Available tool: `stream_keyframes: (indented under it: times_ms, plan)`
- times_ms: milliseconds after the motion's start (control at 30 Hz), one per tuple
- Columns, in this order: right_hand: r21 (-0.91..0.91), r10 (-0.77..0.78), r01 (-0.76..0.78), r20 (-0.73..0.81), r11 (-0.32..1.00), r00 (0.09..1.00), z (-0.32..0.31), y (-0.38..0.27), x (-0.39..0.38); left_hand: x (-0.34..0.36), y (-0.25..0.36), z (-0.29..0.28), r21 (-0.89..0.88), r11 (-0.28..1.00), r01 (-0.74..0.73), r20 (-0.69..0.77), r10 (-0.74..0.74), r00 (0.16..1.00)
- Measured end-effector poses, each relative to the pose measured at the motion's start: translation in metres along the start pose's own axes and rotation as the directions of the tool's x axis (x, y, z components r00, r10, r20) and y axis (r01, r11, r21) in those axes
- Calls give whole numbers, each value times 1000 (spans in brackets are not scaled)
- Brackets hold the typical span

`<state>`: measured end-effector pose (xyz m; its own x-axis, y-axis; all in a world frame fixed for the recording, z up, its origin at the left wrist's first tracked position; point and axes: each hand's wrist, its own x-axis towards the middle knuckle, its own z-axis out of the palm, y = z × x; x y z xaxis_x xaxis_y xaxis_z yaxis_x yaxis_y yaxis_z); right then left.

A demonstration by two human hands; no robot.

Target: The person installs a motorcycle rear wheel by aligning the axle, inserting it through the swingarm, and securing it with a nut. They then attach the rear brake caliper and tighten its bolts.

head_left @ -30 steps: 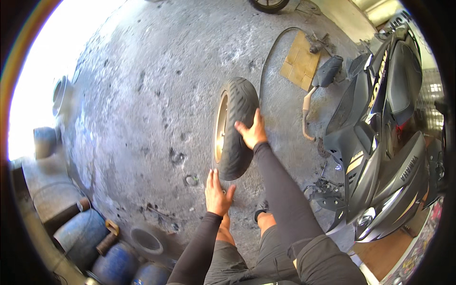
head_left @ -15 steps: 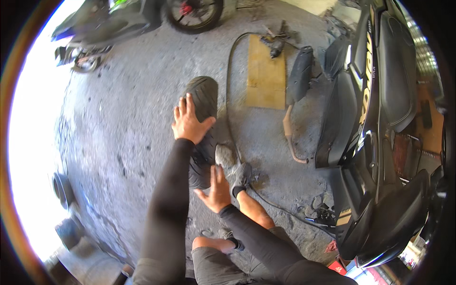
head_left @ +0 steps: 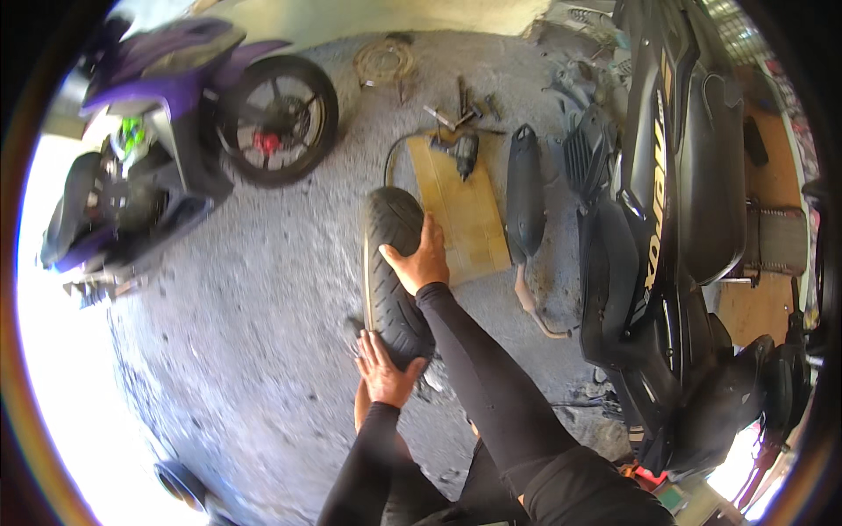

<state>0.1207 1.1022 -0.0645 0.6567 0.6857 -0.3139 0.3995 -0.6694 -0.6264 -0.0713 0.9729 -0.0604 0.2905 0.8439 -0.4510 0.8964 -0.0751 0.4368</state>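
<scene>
A black motorcycle tyre (head_left: 393, 294) stands upright on the grey floor in front of me, treaded face up, with a pale tan band along its left edge. Around its right edge, towards the far end, my right hand (head_left: 424, 260) has a grip, thumb across the tread and fingers along the side. My left hand (head_left: 386, 379) lies at the near end, its fingers stretched against the rubber. Whether a wheel rim sits inside the tyre, I cannot tell. Black sleeves cover both my forearms.
Beyond the tyre lie a flat cardboard sheet (head_left: 456, 210), a dark power tool (head_left: 463, 155) and several hand tools. An exhaust muffler (head_left: 525, 197) rests right of the cardboard. A black scooter (head_left: 653, 228) fills the right side; a purple motorbike (head_left: 167, 96) stands far left.
My view has swung to the left. My hands have traded places along the tyre: the right is now at the far part, the left at the near end. The tyre's left edge band shows now.
</scene>
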Motion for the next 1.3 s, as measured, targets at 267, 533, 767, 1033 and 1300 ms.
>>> stream_keyframes:
  times_ms: [267, 533, 767, 1033, 1300]
  plan:
    - [148, 346, -348, 38, 926, 938, 17, -25, 155, 159, 36, -86, -74, 983, -170, 154, 180, 972]
    - [545, 373, -287, -52, 788, 926, 43, -2, 174, 297, 97, -152, -168, 982, -86, 242, 126, 962]
    - [342, 374, -378, 82, 860, 924, 25, -62, 113, 436, 168, -158, -128, 992, -1, 317, 41, 948]
    - [172, 504, -495, -16, 852, 863, 17, -53, 165, 498, 143, -130, -454, 367, 812, 827, -167, 537]
    - [682, 707, -582, 133, 443, 694, 51, -67, 167, 510, 152, -156, -401, 366, 840, 869, -137, 475]
